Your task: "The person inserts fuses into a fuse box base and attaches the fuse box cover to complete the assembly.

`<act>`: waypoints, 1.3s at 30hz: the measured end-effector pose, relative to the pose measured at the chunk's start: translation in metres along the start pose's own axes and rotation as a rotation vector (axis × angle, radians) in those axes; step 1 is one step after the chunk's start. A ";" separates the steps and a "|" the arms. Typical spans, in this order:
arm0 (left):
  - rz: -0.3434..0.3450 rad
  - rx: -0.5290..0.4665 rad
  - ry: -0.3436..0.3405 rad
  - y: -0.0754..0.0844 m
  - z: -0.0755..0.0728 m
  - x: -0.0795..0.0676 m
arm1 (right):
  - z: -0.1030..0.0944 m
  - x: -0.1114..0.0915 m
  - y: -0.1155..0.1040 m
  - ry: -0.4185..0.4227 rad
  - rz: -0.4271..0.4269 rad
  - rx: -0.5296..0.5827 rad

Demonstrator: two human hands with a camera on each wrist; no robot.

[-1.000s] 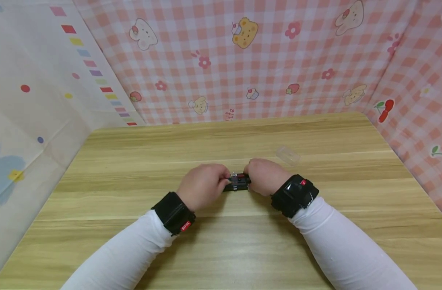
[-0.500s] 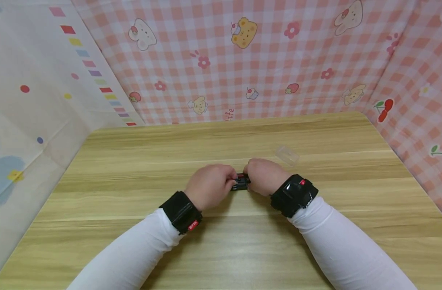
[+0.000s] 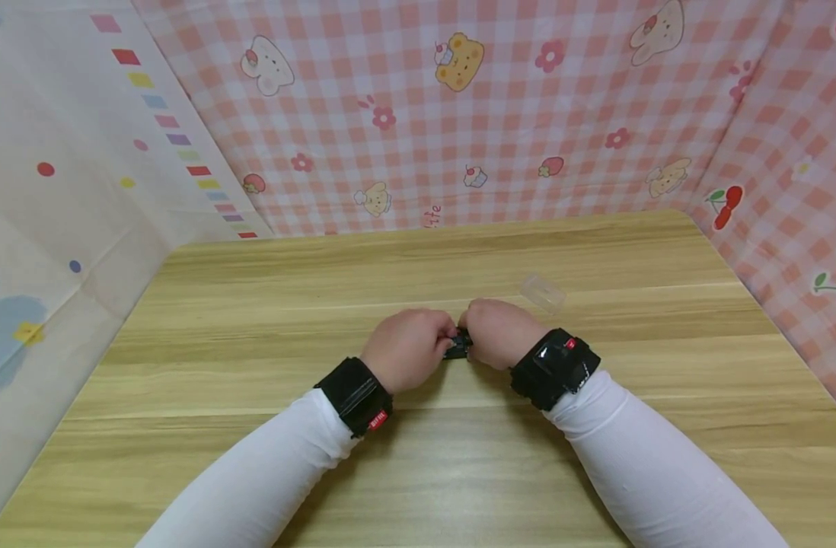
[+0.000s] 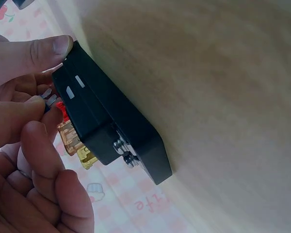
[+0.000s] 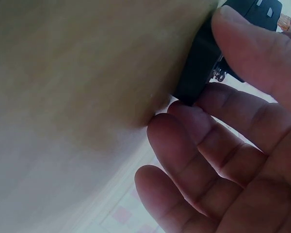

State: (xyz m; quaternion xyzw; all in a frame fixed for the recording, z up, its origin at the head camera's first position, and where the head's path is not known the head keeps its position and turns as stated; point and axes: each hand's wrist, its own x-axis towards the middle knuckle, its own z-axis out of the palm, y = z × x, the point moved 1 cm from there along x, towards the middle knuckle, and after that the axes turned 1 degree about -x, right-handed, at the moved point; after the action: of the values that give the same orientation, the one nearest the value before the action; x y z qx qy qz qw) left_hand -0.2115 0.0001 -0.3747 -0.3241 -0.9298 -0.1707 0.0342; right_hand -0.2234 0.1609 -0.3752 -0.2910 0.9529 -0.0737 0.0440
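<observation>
A black fuse box [image 3: 457, 352] lies at the middle of the table, mostly covered by my hands in the head view. Silver screw terminals [image 4: 126, 153] show at its end. My right hand [image 3: 505, 332] grips its right end, the thumb [image 5: 237, 29] laid along the casing. Red [image 4: 62, 111], orange [image 4: 70, 137] and yellow fuses [image 4: 87, 158] stand in the box. Close above it, my left hand [image 3: 410, 348] pinches a small dark blade fuse [image 4: 47, 108] whose metal prongs show. Whether those prongs touch a slot cannot be made out.
A clear plastic cover [image 3: 543, 293] rests on the wooden table [image 3: 418, 472], behind and right of my right hand. Patterned cloth [image 3: 418, 114] hangs at the back and both sides.
My left hand has slid rightward along the fuse box toward my right hand, covering more of the box. The right hand stays on its end. The clear cover has not moved.
</observation>
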 end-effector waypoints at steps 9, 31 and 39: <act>-0.016 -0.007 -0.016 0.002 0.001 0.004 | 0.000 0.000 0.000 0.004 -0.013 0.006; -0.004 -0.012 -0.018 0.005 0.003 0.009 | -0.001 -0.001 -0.001 0.018 -0.003 0.007; -0.002 -0.007 -0.014 0.005 0.003 0.008 | -0.001 -0.001 -0.001 0.016 0.000 0.011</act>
State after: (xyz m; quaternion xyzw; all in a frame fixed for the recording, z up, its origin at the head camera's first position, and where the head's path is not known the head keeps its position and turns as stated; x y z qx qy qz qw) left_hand -0.2150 0.0097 -0.3750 -0.3244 -0.9299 -0.1717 0.0264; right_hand -0.2225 0.1605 -0.3741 -0.2900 0.9528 -0.0813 0.0381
